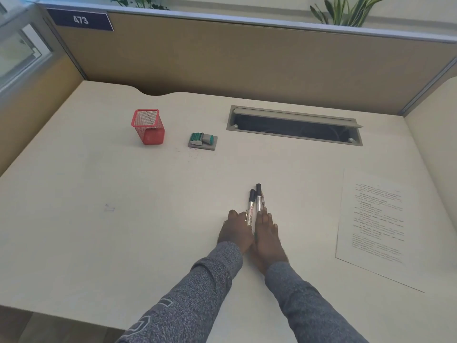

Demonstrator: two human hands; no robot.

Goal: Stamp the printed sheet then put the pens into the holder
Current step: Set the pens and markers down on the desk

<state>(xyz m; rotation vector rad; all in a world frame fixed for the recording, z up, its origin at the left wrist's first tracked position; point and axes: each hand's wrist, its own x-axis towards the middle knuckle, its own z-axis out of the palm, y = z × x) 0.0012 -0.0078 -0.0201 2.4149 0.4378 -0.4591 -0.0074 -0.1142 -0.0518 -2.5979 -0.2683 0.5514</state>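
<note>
Silver black-capped marker pens [254,206] lie on the cream tabletop [123,219], pressed between the left hand [236,231] and right hand [267,235], neither grip closed around them. Red mesh holder [148,127] stands empty well apart; whether the printed white sheet [376,224] is stamped, I cannot tell.

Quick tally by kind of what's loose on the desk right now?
Pens: 2 visible, gathered between both hands; more may be hidden
Red mesh holder: 1
Stamp: 1
Printed sheet: 1
Total: 5
</note>
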